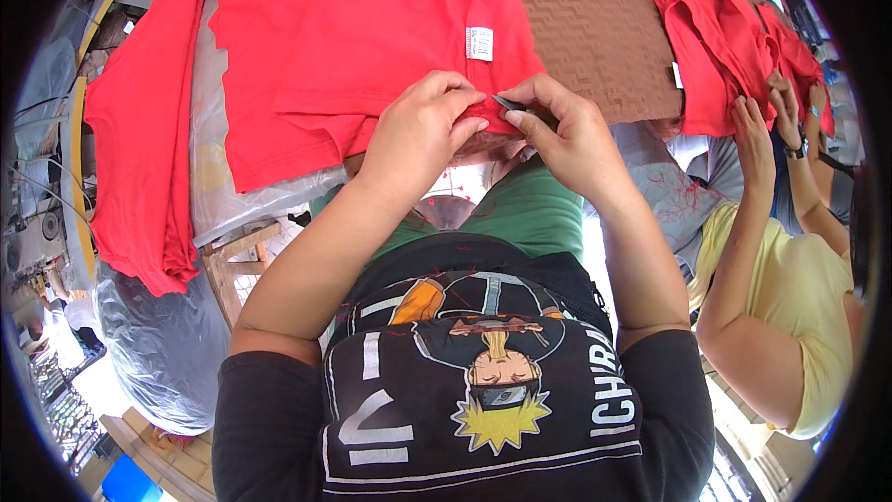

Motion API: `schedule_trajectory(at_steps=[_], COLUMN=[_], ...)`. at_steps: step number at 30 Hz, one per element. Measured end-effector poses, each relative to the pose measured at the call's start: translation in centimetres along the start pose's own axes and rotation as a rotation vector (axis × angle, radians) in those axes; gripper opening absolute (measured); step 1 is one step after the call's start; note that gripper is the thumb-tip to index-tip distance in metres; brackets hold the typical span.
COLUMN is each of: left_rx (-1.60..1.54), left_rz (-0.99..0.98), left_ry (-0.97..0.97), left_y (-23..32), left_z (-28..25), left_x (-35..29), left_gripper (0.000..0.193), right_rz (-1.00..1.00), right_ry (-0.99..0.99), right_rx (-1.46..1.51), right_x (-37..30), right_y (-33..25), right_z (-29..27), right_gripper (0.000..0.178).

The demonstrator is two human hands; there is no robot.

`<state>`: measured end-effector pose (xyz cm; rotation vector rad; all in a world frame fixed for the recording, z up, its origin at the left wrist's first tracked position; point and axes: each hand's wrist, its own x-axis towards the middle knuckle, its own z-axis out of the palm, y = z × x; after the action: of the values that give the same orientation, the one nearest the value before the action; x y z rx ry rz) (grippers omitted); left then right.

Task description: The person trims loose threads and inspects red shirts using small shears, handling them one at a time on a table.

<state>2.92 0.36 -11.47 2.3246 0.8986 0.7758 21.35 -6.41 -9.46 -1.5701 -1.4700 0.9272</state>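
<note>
A red garment (pixel 372 33) lies spread over the table in front of me, with a white label (pixel 479 44) on it. At its near edge my left hand (pixel 420 123) pinches the red fabric between thumb and fingers. Close beside it, my right hand (pixel 569 127) grips a small dark pointed tool (pixel 507 103) between thumb and forefinger. Only the tip of that tool shows, pointing left toward the fabric; the palm hides anything further. A narrow gap separates the two hands.
More red fabric (pixel 147 135) hangs at the left, beside a yellow-edged bench (pixel 76 121). Brown textured cloth (pixel 595 28) covers the table to the right. A person in yellow (pixel 771 307) handles another red garment (pixel 711 33) there. Loose red threads (pixel 683 195) lie nearby.
</note>
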Motion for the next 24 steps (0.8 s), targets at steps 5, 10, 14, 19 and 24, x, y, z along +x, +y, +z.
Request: schedule_trajectory(at_steps=[5,10,14,19,24], left_rx=[-0.028,-0.106,-0.157,-0.197,-0.115], left_rz=[-0.038,-0.208,-0.264,-0.300,-0.038], left_ry=[0.003,-0.100,-0.085,-0.071,0.022], left_y=[-0.1,-0.1,0.0,0.0,-0.4], left_z=[0.3,-0.8,-0.8,-0.7,-1.0], left_x=[0.0,0.8,0.9,0.9,0.9], left_gripper=[0.017,0.016,0.016,0.016,0.017], right_rz=[0.021,0.022,-0.006,-0.100,-0.156], right_ry=[-0.010,-0.032,-0.057,-0.056,-0.083], right_rx=[-0.005,-0.012,-0.032,-0.230,-0.483], right_x=[0.0,0.0,0.0,0.2,0.4], right_y=[0.5,0.2,0.0,-0.7,-1.5], right_z=[0.0,-0.2,-0.3,0.1,0.3], right_gripper=[0.015,0.015,0.018,0.019,0.017])
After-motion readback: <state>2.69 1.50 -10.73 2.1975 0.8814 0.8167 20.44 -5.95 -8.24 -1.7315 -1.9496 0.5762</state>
